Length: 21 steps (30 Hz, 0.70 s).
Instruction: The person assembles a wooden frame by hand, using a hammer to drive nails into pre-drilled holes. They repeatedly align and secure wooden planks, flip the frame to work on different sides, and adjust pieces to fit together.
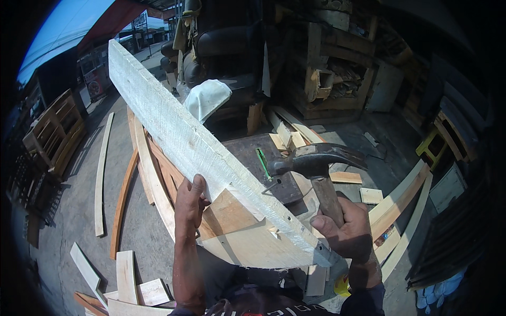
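Observation:
A long pale board stands on edge, slanting from the upper left down to my lap. My left hand is closed on its lower side, thumb up against the face. A nail sticks out at a slant from the board's upper edge. My right hand grips the wooden handle of a claw hammer, its striking face just above and beside the nail. Below, a second pale board meets the first near my lap, with a browner wood piece against it.
A dark low worktop with a thin green item stands beyond the board. Loose wood strips lie on the concrete at left, offcuts at right. A black armchair and wooden frames stand behind.

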### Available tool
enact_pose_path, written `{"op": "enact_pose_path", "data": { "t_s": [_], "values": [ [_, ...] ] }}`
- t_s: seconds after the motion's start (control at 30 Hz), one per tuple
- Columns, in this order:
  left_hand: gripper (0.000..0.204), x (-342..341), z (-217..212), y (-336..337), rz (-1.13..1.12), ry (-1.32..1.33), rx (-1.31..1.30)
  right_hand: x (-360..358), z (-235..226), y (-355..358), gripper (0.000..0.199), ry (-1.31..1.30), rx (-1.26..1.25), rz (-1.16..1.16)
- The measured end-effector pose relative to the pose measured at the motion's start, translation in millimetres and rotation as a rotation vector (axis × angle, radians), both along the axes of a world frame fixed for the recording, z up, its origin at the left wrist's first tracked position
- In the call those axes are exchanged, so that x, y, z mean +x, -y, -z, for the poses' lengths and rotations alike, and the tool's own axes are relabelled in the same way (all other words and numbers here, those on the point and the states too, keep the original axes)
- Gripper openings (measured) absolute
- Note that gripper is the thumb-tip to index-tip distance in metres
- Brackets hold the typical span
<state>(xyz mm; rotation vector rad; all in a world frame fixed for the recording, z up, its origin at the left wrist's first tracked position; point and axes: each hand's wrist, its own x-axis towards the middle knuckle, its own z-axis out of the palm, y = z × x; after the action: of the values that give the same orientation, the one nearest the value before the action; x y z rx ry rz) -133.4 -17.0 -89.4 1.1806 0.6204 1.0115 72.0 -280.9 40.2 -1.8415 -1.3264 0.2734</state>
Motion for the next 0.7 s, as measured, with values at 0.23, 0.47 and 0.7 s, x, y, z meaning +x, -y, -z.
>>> {"op": "enact_pose_path", "data": {
  "t_s": [0.23,0.47,0.7],
  "values": [
    [0.082,-1.1,0.4,1.6,-0.013,-0.033,-0.017,-32.3,-10.6,-15.2,0.074,0.386,-0.134,0.010],
    [0.082,-27.5,16.8,-10.1,-0.001,-0.057,0.018,-87.2,-11.6,-19.5,0.080,0.414,-0.338,0.047],
    [0.088,-57.4,14.7,5.0,0.009,-0.026,0.041,-135.8,-15.5,-25.2,0.051,0.356,-0.480,0.128]
  ]
}}
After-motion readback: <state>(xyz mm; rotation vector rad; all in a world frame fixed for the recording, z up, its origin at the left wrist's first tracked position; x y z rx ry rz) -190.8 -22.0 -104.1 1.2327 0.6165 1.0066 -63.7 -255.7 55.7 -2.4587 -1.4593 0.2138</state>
